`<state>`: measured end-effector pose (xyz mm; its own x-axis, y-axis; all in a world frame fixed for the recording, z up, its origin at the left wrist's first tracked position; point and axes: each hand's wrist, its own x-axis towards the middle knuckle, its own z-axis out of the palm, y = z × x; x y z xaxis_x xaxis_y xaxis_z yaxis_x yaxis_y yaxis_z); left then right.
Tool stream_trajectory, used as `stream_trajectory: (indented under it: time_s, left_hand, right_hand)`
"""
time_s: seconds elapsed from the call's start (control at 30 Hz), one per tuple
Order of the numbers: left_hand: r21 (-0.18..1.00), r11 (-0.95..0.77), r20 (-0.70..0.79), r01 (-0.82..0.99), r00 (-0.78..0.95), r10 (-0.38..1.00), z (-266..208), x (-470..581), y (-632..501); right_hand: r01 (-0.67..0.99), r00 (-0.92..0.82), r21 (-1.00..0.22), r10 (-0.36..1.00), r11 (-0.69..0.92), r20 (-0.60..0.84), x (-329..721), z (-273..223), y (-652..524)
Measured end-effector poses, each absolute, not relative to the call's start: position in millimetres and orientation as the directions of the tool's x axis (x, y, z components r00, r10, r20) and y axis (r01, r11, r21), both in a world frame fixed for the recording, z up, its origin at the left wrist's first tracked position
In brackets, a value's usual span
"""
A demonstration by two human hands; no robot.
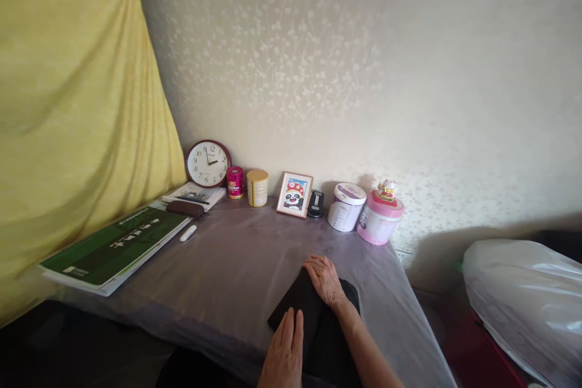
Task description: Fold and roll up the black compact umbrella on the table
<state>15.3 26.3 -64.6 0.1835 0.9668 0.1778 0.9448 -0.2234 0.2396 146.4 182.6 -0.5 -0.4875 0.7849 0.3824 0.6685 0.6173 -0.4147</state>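
A piece of black folded cloth [330, 348] lies on the table [218, 279] near its front edge. My left hand [286, 345] rests on its left part, fingers stretched out and side by side. At the far edge of the cloth, my right hand [324, 279] lies palm down with its fingers extended toward the upper left corner. Neither hand visibly grasps anything. The right forearm covers part of the cloth's right side, and its near end runs toward the bottom of the view.
Along the wall stand a clock [209, 163], a red tin [235, 182], a yellow can [257, 188], a panda picture frame [294, 195] and two tubs [347, 209]. A green book [118, 242] lies left. Right of the table is a plastic-covered bundle [522, 291].
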Motion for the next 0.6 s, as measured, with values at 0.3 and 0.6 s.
stream_trajectory:
  time_s: [0.3,0.6]
  left_hand:
    - [0.339,-0.058,-0.183,0.939,0.126,0.975,3,22,18]
    - [0.361,-0.088,-0.119,0.928,0.14,0.983,5,21,10]
  right_hand:
    - [0.821,-0.138,-0.478,0.92,0.314,0.367,181,0,192]
    - [0.647,0.228,-0.759,0.968,-0.073,0.101,250,-11,124]
